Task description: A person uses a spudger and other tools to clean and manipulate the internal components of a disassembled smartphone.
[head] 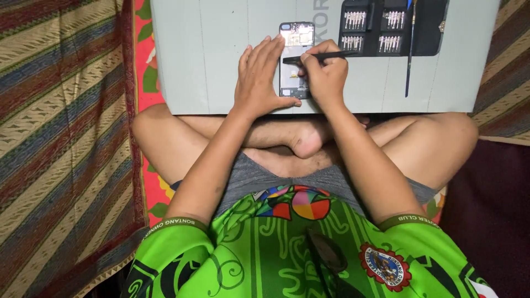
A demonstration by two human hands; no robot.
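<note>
On the grey board (221, 66) across the person's knees, an opened phone (292, 55) lies with its long axis from 12 to 6 o'clock. The left hand (259, 77) rests flat and spread against its 9 o'clock edge. The right hand (326, 74), at 3 o'clock, is closed around a black tool (320, 56) whose tip sits over the phone. The bit case (386, 27) lies at 2 o'clock, with free board at 10 o'clock.
</note>
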